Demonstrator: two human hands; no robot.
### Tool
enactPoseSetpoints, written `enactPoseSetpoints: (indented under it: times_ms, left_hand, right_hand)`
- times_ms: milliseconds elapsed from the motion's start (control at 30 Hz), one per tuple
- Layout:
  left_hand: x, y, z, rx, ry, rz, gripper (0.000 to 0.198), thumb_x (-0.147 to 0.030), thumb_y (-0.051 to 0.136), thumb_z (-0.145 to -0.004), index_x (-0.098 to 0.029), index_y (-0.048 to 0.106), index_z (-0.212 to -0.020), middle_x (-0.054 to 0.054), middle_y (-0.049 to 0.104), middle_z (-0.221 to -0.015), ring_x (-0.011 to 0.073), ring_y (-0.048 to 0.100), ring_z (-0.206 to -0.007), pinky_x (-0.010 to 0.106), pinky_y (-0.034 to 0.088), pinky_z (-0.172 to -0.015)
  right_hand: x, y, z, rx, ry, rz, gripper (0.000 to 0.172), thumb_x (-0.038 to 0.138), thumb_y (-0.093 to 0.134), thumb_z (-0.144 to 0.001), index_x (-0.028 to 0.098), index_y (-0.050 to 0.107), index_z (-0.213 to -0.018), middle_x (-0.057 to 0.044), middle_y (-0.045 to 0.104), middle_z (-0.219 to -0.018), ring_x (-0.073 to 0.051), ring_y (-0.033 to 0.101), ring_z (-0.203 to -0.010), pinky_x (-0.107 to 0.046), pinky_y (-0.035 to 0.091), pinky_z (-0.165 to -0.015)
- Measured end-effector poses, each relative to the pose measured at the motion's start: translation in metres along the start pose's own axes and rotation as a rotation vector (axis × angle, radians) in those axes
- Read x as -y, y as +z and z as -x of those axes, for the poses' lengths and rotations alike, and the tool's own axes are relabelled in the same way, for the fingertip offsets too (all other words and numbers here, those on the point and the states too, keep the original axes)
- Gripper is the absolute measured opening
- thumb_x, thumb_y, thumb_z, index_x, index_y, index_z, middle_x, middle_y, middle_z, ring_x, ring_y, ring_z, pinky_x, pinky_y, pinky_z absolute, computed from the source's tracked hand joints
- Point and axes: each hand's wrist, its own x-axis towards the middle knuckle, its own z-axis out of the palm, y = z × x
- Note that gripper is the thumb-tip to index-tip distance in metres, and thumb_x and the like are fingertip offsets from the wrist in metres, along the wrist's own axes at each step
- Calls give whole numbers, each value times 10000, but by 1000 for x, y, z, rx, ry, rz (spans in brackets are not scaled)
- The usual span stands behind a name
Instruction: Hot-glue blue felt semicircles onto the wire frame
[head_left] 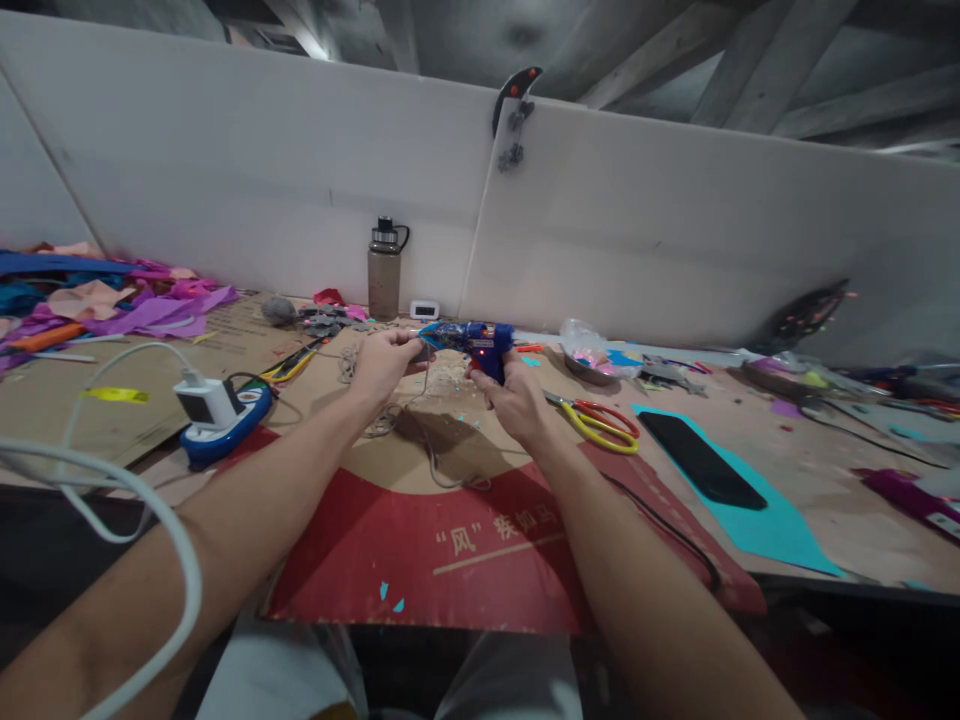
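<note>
My right hand (pixel 514 398) is wrapped round the handle of a blue hot glue gun (pixel 491 345), which has a small red light on it and points left. Its nozzle end reaches close to my left hand (pixel 388 368). The fingers of that hand pinch a small blue piece (pixel 428 333), partly hidden by the fingertips. A thin grey string (pixel 431 455) hangs below and lies in loops on the cardboard. I cannot tell whether the nozzle touches the blue piece.
Yellow-and-red-handled scissors (pixel 604 425) and a black phone (pixel 701 458) on turquoise sheet lie right. Left are a blue power strip (pixel 225 425) with a white charger (pixel 208 405), white cable (pixel 176 530) and fabric scraps (pixel 150 310). A bottle (pixel 385 275) stands behind, before a white partition (pixel 300 160).
</note>
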Motion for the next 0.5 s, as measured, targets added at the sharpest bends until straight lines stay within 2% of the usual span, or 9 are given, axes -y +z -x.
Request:
enactPoseSetpoints:
  times_ms: [167, 500]
  left_hand:
    - [1, 0, -1, 14, 7, -12, 54, -138, 632, -682, -93, 604, -685, 44, 632, -660, 129, 637, -600, 266, 541, -617]
    - [3, -2, -3, -10, 14, -11, 57, -137, 639, -659, -95, 601, -667, 48, 632, -648, 133, 634, -593, 269, 542, -607]
  right_hand:
    - [5, 1, 0, -28, -11, 151, 304, 328, 557, -780, 203, 544, -1057, -60, 626, -894, -189, 556, -753, -361, 454, -747]
    - [3, 0, 1, -32, -12, 251, 321, 345, 538, -795, 211, 547, -1086, -87, 638, -927, -219, 566, -782, -379, 447, -754]
